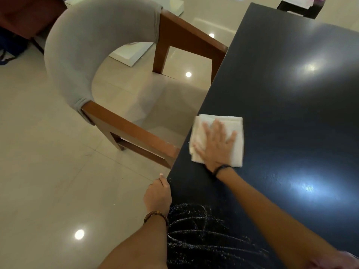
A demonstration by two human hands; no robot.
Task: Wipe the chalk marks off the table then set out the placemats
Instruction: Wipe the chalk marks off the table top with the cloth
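A folded white cloth lies on the dark blue table close to its left edge. My right hand presses flat on the cloth with its fingers spread. White chalk marks cover the near part of the table, between my two forearms. My left hand is at the table's left edge just beyond the chalk; its fingers are curled at the edge, and whether they grip it is unclear. No placemats are in view.
A chair with a grey padded back and brown wooden frame stands on the tiled floor left of the table, its arms reaching the table edge. A dark stool with something white on it is beyond the far end.
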